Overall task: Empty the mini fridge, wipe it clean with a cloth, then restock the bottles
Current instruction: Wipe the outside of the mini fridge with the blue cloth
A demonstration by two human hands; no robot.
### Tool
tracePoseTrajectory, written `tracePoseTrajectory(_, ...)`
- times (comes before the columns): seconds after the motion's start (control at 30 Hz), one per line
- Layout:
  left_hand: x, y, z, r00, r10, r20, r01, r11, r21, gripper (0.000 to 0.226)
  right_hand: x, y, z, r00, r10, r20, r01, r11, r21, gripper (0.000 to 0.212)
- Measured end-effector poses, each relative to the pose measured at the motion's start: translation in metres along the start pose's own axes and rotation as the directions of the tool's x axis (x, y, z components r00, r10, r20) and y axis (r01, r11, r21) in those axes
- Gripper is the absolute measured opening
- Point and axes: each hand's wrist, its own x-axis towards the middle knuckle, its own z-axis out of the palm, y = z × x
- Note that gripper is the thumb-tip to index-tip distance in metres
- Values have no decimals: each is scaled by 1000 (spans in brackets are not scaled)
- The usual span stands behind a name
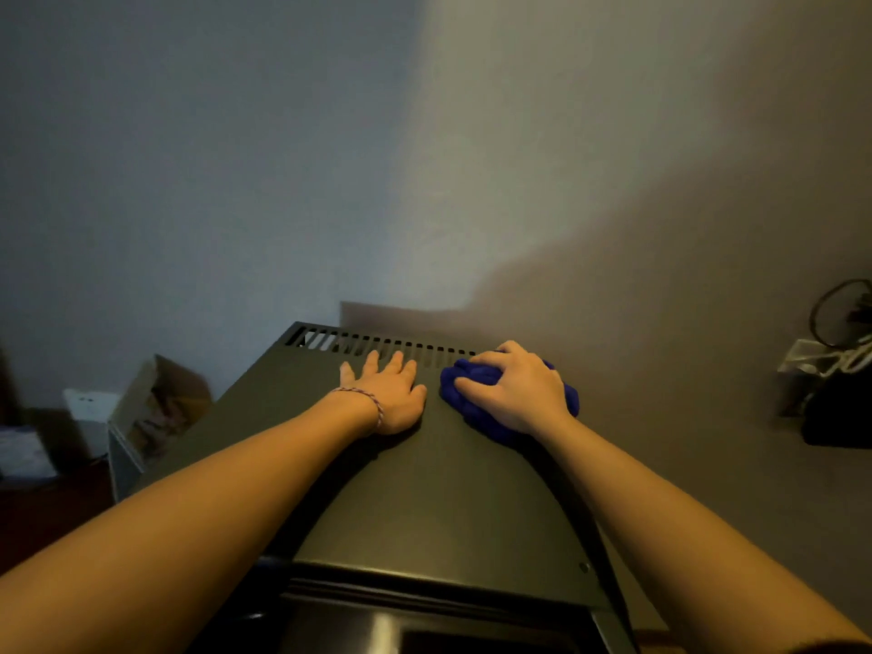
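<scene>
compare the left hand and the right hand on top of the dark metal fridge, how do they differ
The left hand lies flat with fingers spread, palm on the dark metal mini fridge top; the right hand is curled round a bunched blue cloth. The left hand holds nothing and wears a braided wrist string; the right wrist is bare. Both rest near the row of vent slots at the back.

A home room: mini fridge (424, 488) against a plain wall, socket (87, 398) low beside it

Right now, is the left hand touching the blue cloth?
Apart. The head view shows the left hand flat on the fridge top, with a strip of dark surface between its thumb side and the cloth, which the right hand grips.
</scene>
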Motion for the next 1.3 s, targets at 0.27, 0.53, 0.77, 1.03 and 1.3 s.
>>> tracePoseTrajectory(0.27,21,8,7,997,-57,-48,58,998,30,64,81,23,17,1000,6,7,-6,1000,29,45)
tracePoseTrajectory(0.53,18,8,5,997,-53,-53,54,998,22,62,102,29,21,1000,13,13,-14,999,46,41)
tracePoseTrajectory(0.77,19,7,6,997,-43,-57,45,998,34,62,48,24,9,996,-80,28,80,996,28,41)
tracePoseTrajectory(1.03,21,2,7,998,-12,-62,12,1000,11,63,-38,23,-13,975,-218,34,215,974,70,44)
tracePoseTrajectory(1.3,17,-7,8,972,-148,-183,145,989,-25,70,7,3,4,992,-124,-13,124,992,22,42)
